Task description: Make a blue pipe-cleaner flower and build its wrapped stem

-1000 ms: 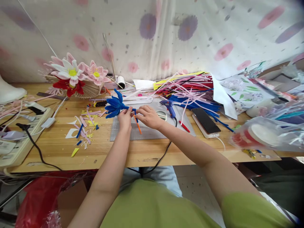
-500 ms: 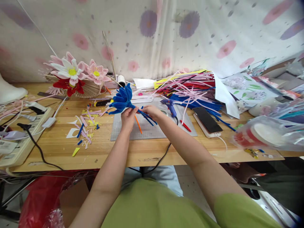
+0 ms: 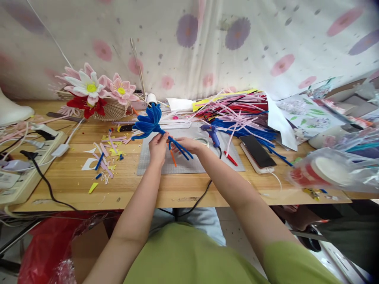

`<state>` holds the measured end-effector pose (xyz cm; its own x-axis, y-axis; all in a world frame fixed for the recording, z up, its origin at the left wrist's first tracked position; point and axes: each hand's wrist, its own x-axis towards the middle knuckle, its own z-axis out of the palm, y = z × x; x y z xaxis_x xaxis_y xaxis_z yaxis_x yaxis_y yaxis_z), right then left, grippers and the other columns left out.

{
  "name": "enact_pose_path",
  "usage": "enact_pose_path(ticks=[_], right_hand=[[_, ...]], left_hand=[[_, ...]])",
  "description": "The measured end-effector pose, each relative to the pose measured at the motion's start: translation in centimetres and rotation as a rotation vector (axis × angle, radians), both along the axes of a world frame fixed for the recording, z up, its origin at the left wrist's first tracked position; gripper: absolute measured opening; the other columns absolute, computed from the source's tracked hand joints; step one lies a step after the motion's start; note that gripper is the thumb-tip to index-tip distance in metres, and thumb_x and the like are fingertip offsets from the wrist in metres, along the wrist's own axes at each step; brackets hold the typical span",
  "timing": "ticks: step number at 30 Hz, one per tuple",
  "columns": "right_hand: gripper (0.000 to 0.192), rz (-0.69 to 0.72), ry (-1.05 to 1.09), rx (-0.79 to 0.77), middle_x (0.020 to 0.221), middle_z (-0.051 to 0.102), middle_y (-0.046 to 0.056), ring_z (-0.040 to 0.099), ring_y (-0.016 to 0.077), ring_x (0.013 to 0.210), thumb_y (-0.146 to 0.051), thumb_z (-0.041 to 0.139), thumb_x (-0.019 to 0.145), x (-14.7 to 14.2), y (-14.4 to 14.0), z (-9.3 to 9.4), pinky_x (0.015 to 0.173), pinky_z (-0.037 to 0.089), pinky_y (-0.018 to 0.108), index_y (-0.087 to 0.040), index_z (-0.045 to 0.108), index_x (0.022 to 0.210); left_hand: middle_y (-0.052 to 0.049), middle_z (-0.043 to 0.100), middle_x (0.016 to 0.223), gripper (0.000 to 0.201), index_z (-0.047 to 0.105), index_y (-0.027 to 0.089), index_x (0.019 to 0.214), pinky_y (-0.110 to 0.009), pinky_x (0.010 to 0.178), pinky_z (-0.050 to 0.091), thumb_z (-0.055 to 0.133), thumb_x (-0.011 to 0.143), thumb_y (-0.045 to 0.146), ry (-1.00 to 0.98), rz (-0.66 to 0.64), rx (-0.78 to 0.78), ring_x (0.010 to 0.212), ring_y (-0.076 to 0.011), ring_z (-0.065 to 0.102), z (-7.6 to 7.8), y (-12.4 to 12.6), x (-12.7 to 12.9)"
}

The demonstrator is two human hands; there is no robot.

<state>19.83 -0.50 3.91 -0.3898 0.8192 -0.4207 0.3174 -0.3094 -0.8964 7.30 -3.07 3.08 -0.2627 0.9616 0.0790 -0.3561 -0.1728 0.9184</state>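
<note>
A blue pipe-cleaner flower [image 3: 149, 120] tilts up to the left above the grey cutting mat [image 3: 148, 165]. My left hand [image 3: 158, 148] is closed round its stem just below the petals. Several blue stem ends [image 3: 184, 150] stick out to the lower right. My right hand [image 3: 186, 145] is at these ends, its curled fingers partly behind them; what they grip, if anything, is hidden. A short blue end hangs down between the two hands. Beneath, an orange pipe cleaner [image 3: 173, 158] lies on the mat.
A blue glue gun [image 3: 212, 134], tape roll [image 3: 203, 141] and red pen [image 3: 231, 158] lie on the mat. Behind is a pile of pipe cleaners [image 3: 237, 104]. To the right are a phone [image 3: 257, 150] and bagged cup [image 3: 328, 171]; left, scraps, finished flowers [image 3: 91, 88] and a power strip [image 3: 44, 167].
The flower has shifted slightly left and down with my left hand. My right hand has moved from the top of the stem to behind and below the stem ends.
</note>
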Motion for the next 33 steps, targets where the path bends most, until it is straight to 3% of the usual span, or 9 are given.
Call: enact_pose_path(ticks=[4, 7, 10, 15, 20, 24, 28, 30, 33], right_hand=[[0.023, -0.353, -0.420, 0.858, 0.084, 0.059, 0.008, 0.051, 0.0173, 0.080, -0.034, 0.043, 0.085, 1.0, -0.2, -0.4, 0.075, 0.040, 0.032, -0.015, 0.057, 0.087], [0.022, -0.084, -0.597, 1.380, 0.098, 0.057, 0.010, 0.046, 0.0202, 0.094, -0.026, 0.040, 0.087, 1.1, -1.2, -0.5, 0.085, 0.034, 0.036, -0.019, 0.057, 0.099], [0.027, 0.170, -0.695, 1.596, 0.106, 0.054, 0.008, 0.042, 0.0200, 0.101, -0.016, 0.037, 0.087, 0.5, -2.2, -0.6, 0.088, 0.031, 0.037, -0.025, 0.056, 0.105], [0.027, 0.319, -0.733, 1.706, 0.108, 0.053, 0.008, 0.041, 0.0189, 0.101, -0.016, 0.036, 0.088, -0.2, -2.3, -0.6, 0.089, 0.028, 0.038, -0.024, 0.055, 0.105], [0.025, 0.332, -0.725, 1.637, 0.088, 0.057, 0.007, 0.045, 0.0175, 0.086, -0.019, 0.033, 0.090, -0.7, -2.5, -0.9, 0.076, 0.031, 0.033, -0.020, 0.057, 0.091], [0.019, -0.013, -0.532, 1.408, 0.083, 0.057, 0.007, 0.045, 0.0176, 0.082, -0.026, 0.039, 0.087, -1.3, -2.7, -0.6, 0.075, 0.033, 0.032, -0.018, 0.055, 0.082], [0.015, -0.444, -0.207, 0.855, 0.071, 0.050, 0.000, 0.045, 0.0133, 0.071, -0.029, 0.045, 0.081, -1.7, -1.7, -0.2, 0.069, 0.036, 0.026, -0.018, 0.048, 0.071], [0.017, -0.519, -0.051, 0.520, 0.062, 0.045, -0.003, 0.043, 0.0105, 0.062, -0.028, 0.048, 0.078, -1.9, -1.1, 0.0, 0.062, 0.036, 0.023, -0.019, 0.043, 0.065], [0.019, -0.487, 0.159, 0.097, 0.056, 0.043, -0.004, 0.043, 0.0078, 0.053, -0.019, 0.050, 0.077, -2.0, -0.7, 0.6, 0.056, 0.037, 0.021, -0.018, 0.040, 0.060]], left_hand=[[-0.002, 0.064, 0.064, 0.022, 0.061, 0.014, 0.064, -0.023, 0.066, 0.048, 0.069, 0.062, 0.034, -0.063, 0.123, -0.080, 0.061, -0.0097, 0.060, -0.3, 0.5, -0.1], [-0.002, 0.064, 0.063, 0.023, 0.059, 0.013, 0.062, -0.022, 0.065, 0.048, 0.070, 0.061, 0.034, -0.096, 0.151, -0.122, 0.061, -0.0093, 0.060, -0.5, 0.7, -0.1], [-0.001, 0.062, 0.060, 0.023, 0.057, 0.013, 0.058, -0.020, 0.059, 0.047, 0.071, 0.060, 0.032, -0.110, 0.135, -0.134, 0.057, -0.0079, 0.058, -0.6, 0.8, 0.0], [0.000, 0.061, 0.058, 0.025, 0.053, 0.013, 0.054, -0.020, 0.053, 0.043, 0.071, 0.060, 0.031, -0.112, 0.130, -0.200, 0.051, -0.0076, 0.055, -0.4, 0.8, -0.2], [-0.003, 0.064, 0.062, 0.028, 0.054, 0.014, 0.056, -0.021, 0.054, 0.043, 0.072, 0.058, 0.034, -0.124, 0.110, -0.216, 0.054, -0.0093, 0.057, -0.3, 0.9, -0.1], [-0.001, 0.062, 0.059, 0.023, 0.054, 0.014, 0.054, -0.021, 0.059, 0.045, 0.070, 0.060, 0.030, -0.101, 0.122, -0.168, 0.055, -0.0087, 0.057, -0.5, 0.8, 0.0], [-0.001, 0.063, 0.060, 0.017, 0.059, 0.015, 0.056, -0.025, 0.067, 0.048, 0.068, 0.063, 0.028, -0.052, 0.085, -0.083, 0.058, -0.0105, 0.059, -0.3, 0.7, -0.1], [0.000, 0.063, 0.061, 0.016, 0.062, 0.015, 0.058, -0.026, 0.068, 0.048, 0.067, 0.064, 0.028, -0.013, 0.057, -0.043, 0.059, -0.0110, 0.059, -0.1, 0.6, -0.1], [0.000, 0.063, 0.061, 0.013, 0.065, 0.015, 0.061, -0.026, 0.072, 0.046, 0.067, 0.064, 0.027, 0.039, 0.001, -0.003, 0.061, -0.0110, 0.058, 0.0, 0.5, -0.2]])
